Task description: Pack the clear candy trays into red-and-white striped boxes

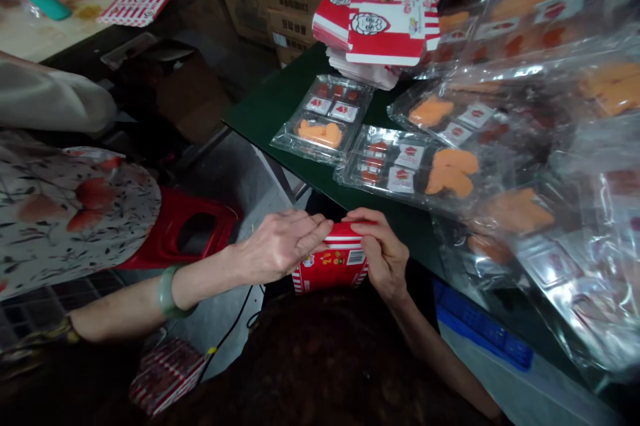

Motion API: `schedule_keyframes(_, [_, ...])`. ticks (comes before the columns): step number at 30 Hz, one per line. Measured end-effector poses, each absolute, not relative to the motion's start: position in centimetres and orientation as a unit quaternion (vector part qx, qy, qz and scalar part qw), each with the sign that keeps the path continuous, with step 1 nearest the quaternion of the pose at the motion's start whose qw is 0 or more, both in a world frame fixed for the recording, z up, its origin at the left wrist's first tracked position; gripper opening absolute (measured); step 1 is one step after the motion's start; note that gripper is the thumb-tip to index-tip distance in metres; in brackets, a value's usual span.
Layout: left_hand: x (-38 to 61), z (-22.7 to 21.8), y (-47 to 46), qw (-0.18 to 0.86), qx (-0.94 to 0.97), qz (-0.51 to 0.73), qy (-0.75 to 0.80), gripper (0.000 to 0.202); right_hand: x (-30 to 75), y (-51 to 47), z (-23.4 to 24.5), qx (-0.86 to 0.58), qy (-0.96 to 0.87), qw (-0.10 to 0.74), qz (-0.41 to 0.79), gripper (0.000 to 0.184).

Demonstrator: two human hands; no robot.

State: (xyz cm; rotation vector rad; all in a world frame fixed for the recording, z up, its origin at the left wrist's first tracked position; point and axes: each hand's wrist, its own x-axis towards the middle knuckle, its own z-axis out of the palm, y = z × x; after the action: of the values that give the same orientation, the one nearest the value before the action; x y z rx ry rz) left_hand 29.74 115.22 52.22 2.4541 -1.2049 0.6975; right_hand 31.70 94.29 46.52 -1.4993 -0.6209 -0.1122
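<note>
At lower centre, the left hand (280, 246) and right hand (383, 254) both have a grip on a red striped carton (331, 267), below the green tabletop (270, 106) edge.

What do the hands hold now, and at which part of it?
Both hands hold one small red box. The left hand covers its upper left side; the right hand grips its top right edge, fingers curled over it.

Dim overall, glare on plastic packets (545, 46), dark foreground, warped blurry edges
</note>
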Motion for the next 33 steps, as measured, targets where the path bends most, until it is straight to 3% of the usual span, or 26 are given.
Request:
schedule_keyframes(4, [29.6,50.9,115.0,0.265,0.848,0.238,-0.393,0.029,31.9,94.3,46.3,-0.689,-0.267,0.671,-0.057,0.023])
schedule_keyframes(9, [29.3,49.0,114.1,0.504,0.786,0.292,-0.207,0.056,32.0,94.0,46.4,-0.7,-0.26,0.661,-0.076,0.022])
schedule_keyframes(15, [28.2,48.7,113.3,0.549,0.761,0.309,-0.156,0.024,31.9,94.2,46.4,-0.695,-0.248,0.671,-0.077,0.02])
schedule_keyframes(18, [27.8,50.1,114.1,0.592,0.758,0.232,-0.142,0.01,31.9,94.3,46.5,-0.689,-0.25,0.674,-0.09,0.019])
schedule_keyframes(22, [27.5,51.4,115.4,0.68,0.728,0.067,-0.06,0.017,32.1,94.3,46.5,-0.679,-0.269,0.678,-0.084,0.019])
schedule_keyframes(25, [27.7,51.0,115.3,0.746,0.66,0.084,-0.026,0.017,32.2,94.4,46.6,-0.692,-0.263,0.668,-0.077,0.027])
schedule_keyframes(28, [28.2,50.1,114.9,0.786,0.607,0.112,-0.036,0.019,32.3,94.6,46.6,-0.695,-0.245,0.671,-0.08,0.023])
schedule_keyframes(33, [29.6,49.7,116.0,0.813,0.575,0.03,-0.088,0.024,32.3,94.6,46.5,-0.694,-0.223,0.68,-0.08,0.018])
